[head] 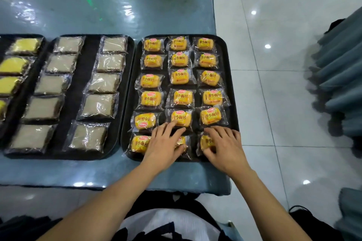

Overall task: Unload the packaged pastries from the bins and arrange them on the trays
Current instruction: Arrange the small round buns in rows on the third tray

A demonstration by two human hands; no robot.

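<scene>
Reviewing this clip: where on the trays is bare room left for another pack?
The middle tray has a bare strip between its two columns of grey packs. The right tray is crowded, three columns of yellow packs, with the left hand and right hand on its near row.

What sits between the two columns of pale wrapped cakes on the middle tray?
Nothing: in the head view a bare black strip of the middle tray runs between the left column and the right column of pale cakes.
</scene>
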